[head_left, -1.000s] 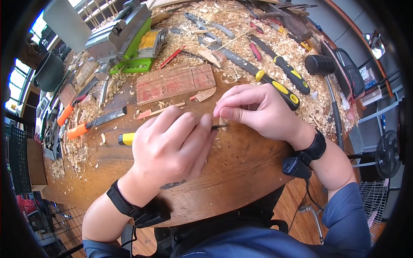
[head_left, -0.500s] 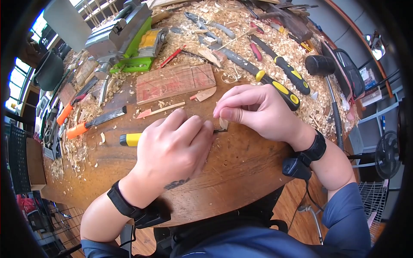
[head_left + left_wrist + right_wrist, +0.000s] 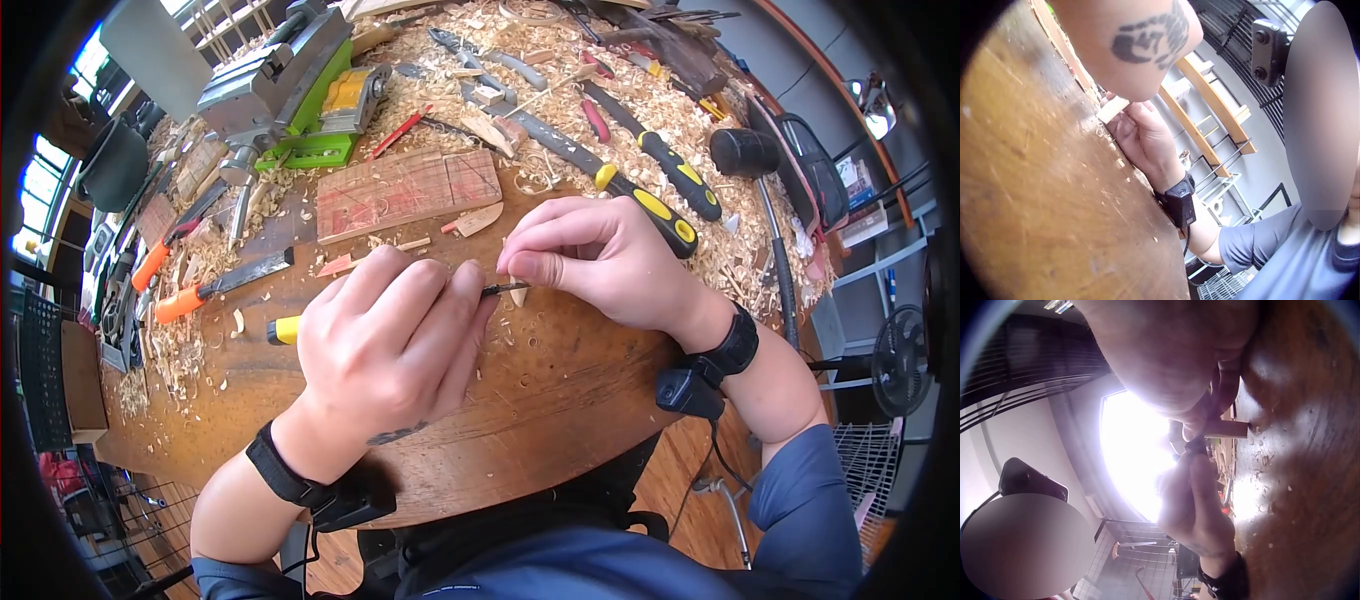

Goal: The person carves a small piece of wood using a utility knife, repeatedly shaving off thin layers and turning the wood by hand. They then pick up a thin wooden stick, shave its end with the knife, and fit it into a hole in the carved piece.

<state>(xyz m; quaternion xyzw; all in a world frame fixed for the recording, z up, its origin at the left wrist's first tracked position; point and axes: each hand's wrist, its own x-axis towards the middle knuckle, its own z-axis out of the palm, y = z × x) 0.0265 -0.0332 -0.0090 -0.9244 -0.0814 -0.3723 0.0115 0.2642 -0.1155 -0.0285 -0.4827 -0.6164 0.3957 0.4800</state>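
In the head view my left hand (image 3: 390, 340) grips a knife by its yellow handle (image 3: 286, 330), whose black end sticks out past the palm. Its short dark blade (image 3: 497, 289) emerges by the thumb and lies against a small pale wood piece (image 3: 518, 296). My right hand (image 3: 615, 262) pinches that piece between thumb and fingers, which hide most of it. The same wood piece (image 3: 1113, 110) shows in the left wrist view, close over the table. In the right wrist view its end (image 3: 1229, 429) juts out beside both hands.
A red-marked board (image 3: 405, 195), a small wooden blade shape (image 3: 474, 219) and an orange-handled chisel (image 3: 225, 284) lie ahead. A green vise (image 3: 315, 130) stands back left. Yellow-black tools (image 3: 655, 210) and a black mallet (image 3: 745, 150) lie right among shavings (image 3: 560, 70).
My left hand dipped toward the right with the knife, then came back up and left. The blade moved along the wood piece. My right hand stayed nearly still.
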